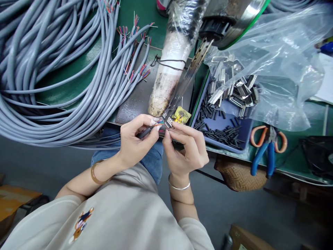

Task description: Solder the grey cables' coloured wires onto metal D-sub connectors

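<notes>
My left hand [135, 140] pinches the end of a grey cable [144, 133], its thin coloured wires [158, 123] fanned out past fingertips that have white wrapping on them. My right hand [188, 147] grips a small metal multi-pin connector [168, 121] between thumb and fingers. Wire ends and connector meet just under the tip of a soldering iron [193, 71], which slants down from a solder wire reel [240, 26]. Whether the tip touches a pin is too small to tell. Close behind the connector lies a crumpled yellow piece [182, 115].
Bundled grey cables [85, 121] with stripped ends fill the left side. A plastic-wrapped white cylinder [169, 69] stands beside the iron. On the right, a blue tray [221, 123] holds black tubes and connectors [243, 92] under a clear bag [283, 69]. Blue-handled pliers [270, 152] and orange-handled scissors [257, 136] overhang the edge.
</notes>
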The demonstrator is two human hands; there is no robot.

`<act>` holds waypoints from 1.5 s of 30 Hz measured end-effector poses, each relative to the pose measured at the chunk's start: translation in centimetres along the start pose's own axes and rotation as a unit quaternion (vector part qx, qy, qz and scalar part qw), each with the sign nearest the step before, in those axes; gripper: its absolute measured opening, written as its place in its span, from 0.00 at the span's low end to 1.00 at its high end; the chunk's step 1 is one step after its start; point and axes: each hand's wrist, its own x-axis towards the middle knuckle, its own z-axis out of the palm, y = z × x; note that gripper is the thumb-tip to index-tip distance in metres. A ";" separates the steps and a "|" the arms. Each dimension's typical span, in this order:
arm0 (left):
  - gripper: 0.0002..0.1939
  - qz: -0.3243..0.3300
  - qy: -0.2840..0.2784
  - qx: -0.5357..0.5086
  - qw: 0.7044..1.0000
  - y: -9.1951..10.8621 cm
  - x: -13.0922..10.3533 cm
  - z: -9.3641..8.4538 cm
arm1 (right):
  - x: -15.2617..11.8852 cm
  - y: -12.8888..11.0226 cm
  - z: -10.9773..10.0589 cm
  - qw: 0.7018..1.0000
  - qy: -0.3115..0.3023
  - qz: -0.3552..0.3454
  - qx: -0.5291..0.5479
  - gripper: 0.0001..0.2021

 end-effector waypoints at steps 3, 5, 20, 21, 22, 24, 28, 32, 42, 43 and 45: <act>0.05 -0.033 -0.015 -0.010 0.999 0.0 0.0 -0.1 | -0.4 0.1 -0.2 1.000 -0.021 -0.007 0.011 0.09; 0.05 -0.044 -0.018 -0.022 0.999 0.0 0.0 -0.1 | -0.6 0.1 -0.3 0.999 -0.030 -0.016 0.009 0.09; 0.07 -0.149 -0.145 -0.191 0.959 1.3 0.1 -1.7 | -0.3 -0.7 -2.5 0.989 -0.018 0.139 0.054 0.06; 0.06 -0.148 -0.152 -0.192 0.958 1.3 0.0 -1.7 | -0.1 -0.9 -2.7 0.992 -0.042 0.114 0.024 0.07; 0.06 -0.144 -0.156 -0.194 0.958 1.4 -0.1 -1.6 | 0.1 -1.1 -2.8 0.994 -0.073 0.087 0.001 0.08; 0.05 -0.139 -0.160 -0.195 0.958 1.3 -0.2 -1.5 | 0.4 -1.4 -2.7 0.992 -0.119 0.036 -0.015 0.09; 0.06 -0.164 -0.162 -0.196 0.953 1.2 -0.3 -1.7 | 0.4 -1.8 -2.5 0.992 -0.125 -0.004 -0.007 0.11; 0.10 -0.177 -0.166 -0.201 0.949 0.8 -0.3 -2.1 | 0.1 -1.6 -2.8 0.990 -0.125 -0.049 -0.032 0.11; 0.14 -0.176 -0.117 -0.196 0.958 0.8 -0.6 -2.2 | -1.6 -0.6 -2.3 0.995 0.050 0.061 0.059 0.09; 0.13 -0.171 -0.111 -0.197 0.959 0.8 -0.6 -2.1 | -1.9 -0.5 -2.2 0.992 0.075 0.071 0.072 0.08; 0.11 -0.165 -0.103 -0.196 0.961 0.8 -0.7 -2.0 | -2.2 -0.2 -1.8 0.992 0.069 0.078 0.077 0.06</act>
